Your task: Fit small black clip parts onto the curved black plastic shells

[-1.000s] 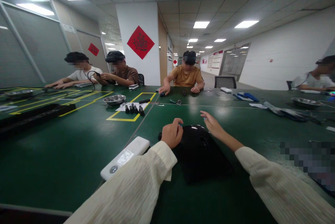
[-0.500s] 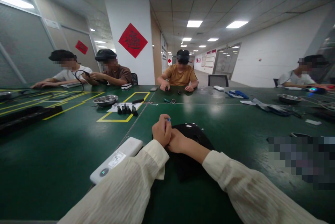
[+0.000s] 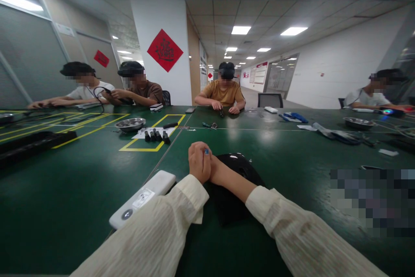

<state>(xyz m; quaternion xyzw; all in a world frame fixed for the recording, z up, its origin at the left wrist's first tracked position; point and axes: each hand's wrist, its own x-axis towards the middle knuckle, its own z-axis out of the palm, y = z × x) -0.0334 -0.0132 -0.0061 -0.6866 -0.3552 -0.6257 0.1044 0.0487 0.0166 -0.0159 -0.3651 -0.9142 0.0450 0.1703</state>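
My left hand [image 3: 198, 163] is closed around my right hand [image 3: 214, 168], with a small blue patch on one fingernail. The right hand's fingers are hidden behind the left ones. Both hands are clasped at the left edge of a glossy black object [image 3: 244, 165] on the table, whose kind I cannot tell. Left of my left forearm lies a white, oblong device [image 3: 142, 199] with a label and a round button, partly covered by the sleeve.
On the green table [image 3: 81, 208] are a metal bowl [image 3: 130, 125], several black cylindrical parts [image 3: 157, 135], pliers [image 3: 210, 125] and a second bowl [image 3: 358, 123]. A person [image 3: 222, 91] sits opposite. Others sit at left and right. A pixelated patch covers the right side.
My clasped hands have turned slightly, and my right forearm has shifted a little left. The person opposite has moved one hand toward a small dark object on the table.
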